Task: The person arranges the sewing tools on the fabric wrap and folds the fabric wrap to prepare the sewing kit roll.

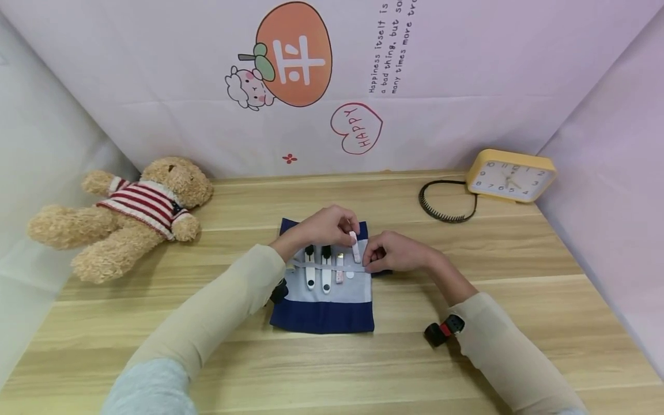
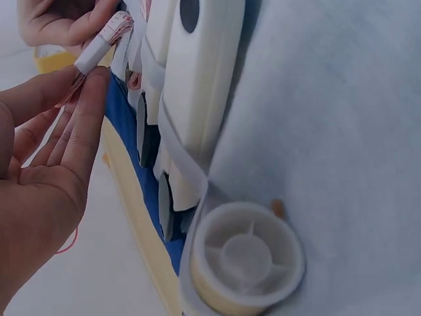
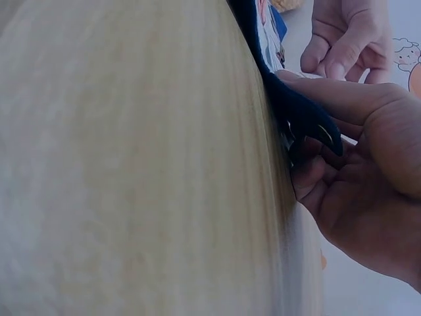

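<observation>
A navy fabric case [image 1: 323, 317] with a pale grey lining lies unfolded on the table. My left hand [image 1: 329, 226] pinches a folded measuring tape [image 1: 355, 248], white with red marks, above the case's right part. At the right edge, my right hand [image 1: 396, 252] grips the navy border [image 3: 306, 115] between thumb and fingers. An elastic strap [image 1: 358, 268] crosses the lining. Under it sit two white tools [image 1: 326, 274] with black ends, and a small pinkish-white piece [image 1: 339, 271] with a gold top. A white spool [image 2: 247, 260] is at the strap's left end.
A teddy bear [image 1: 140, 207] in a striped sweater lies at the left. At the back right stands a yellow clock [image 1: 510, 176], with a dark toothed headband [image 1: 446, 218] beside it. White printed cloth [image 1: 441, 127] walls the wooden table [image 1: 394, 357] at the back.
</observation>
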A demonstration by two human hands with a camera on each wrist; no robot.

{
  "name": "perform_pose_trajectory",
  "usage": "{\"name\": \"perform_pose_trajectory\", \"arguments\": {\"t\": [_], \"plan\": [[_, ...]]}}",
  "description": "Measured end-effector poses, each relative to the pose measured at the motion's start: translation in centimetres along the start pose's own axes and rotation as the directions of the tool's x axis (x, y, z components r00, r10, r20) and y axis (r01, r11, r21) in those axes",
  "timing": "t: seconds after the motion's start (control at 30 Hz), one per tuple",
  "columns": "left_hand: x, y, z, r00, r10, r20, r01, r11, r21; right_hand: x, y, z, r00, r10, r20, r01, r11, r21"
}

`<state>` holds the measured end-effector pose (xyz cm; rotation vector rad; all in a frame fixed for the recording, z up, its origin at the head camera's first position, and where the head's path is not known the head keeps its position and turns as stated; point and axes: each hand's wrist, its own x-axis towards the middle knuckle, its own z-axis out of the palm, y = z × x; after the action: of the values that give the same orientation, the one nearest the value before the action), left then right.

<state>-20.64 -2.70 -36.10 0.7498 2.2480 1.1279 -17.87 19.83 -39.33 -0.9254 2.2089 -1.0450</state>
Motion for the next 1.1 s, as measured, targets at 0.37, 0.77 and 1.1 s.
{"name": "perform_pose_trajectory", "arguments": {"t": [0.37, 0.77, 1.1], "plan": [[0.3, -0.3, 0.8, 1.000, 0.006, 0.026, -0.007, 1.000, 0.019, 0.0, -0.2, 0.3, 1.000, -0.006, -0.001, 0.006, 1.000, -0.017], [0.7, -0.2, 1.7, 1.000, -0.015, 0.005, 0.014, 0.988, 0.154, -0.2, -0.1, 0.5, 1.000, 0.002, -0.014, -0.002, 1.000, -0.020], [0.9, -0.2, 2.2, 0.999, -0.032, 0.025, 0.026, 0.978, 0.208, -0.3, -0.3, 0.5, 1.000, 0.004, -0.029, -0.004, 1.000, -0.012]]}}
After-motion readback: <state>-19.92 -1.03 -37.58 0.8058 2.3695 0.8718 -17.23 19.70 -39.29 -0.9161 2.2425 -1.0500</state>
